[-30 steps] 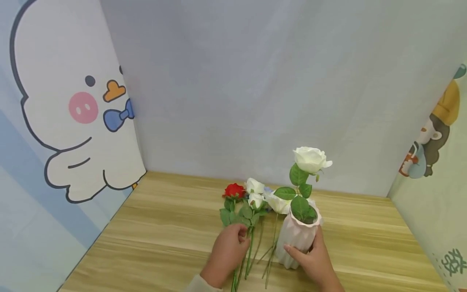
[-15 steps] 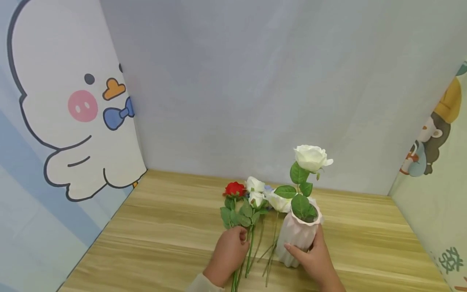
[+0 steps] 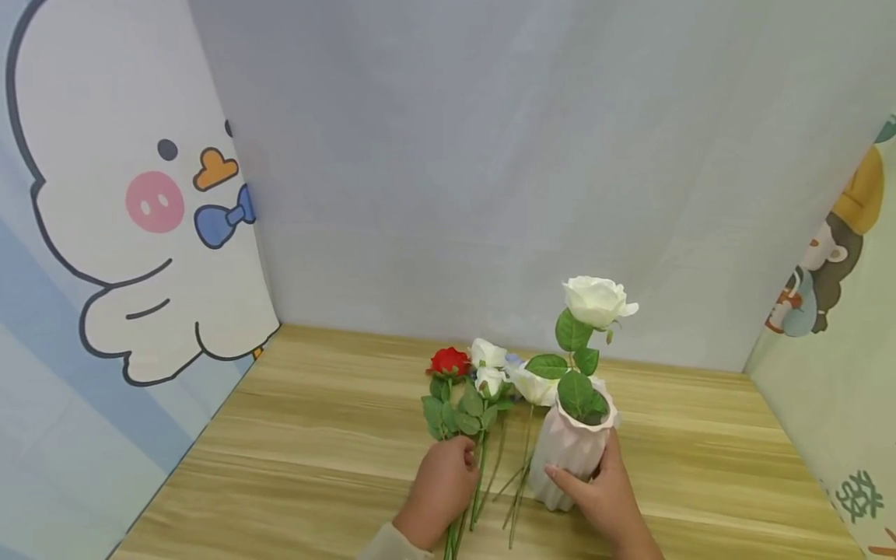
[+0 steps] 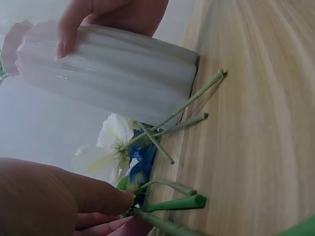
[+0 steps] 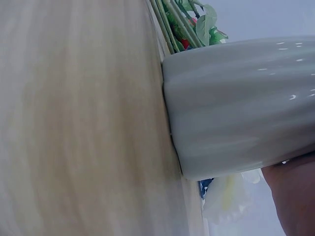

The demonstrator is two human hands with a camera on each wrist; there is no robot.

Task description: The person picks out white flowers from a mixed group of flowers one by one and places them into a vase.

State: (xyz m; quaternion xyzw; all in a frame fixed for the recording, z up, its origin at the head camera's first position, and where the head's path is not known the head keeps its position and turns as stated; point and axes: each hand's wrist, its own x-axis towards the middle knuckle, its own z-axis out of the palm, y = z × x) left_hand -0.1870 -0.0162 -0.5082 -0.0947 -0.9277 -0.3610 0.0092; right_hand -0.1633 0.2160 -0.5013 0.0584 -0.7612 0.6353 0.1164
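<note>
My right hand grips a pale pink ribbed vase around its side, thumb in front. One white rose with green leaves stands upright in the vase. My left hand is low over a bunch of stems on the table; in the left wrist view its thumb and fingers pinch a green rose stem. The bunch's heads lie beyond this hand: a red rose and two white roses. Beside the vase lies a white open flower with thin stems.
Blue petals show behind the stems in the left wrist view. The wooden table ends at a grey cloth backdrop. Printed cartoon sheets stand along both sides.
</note>
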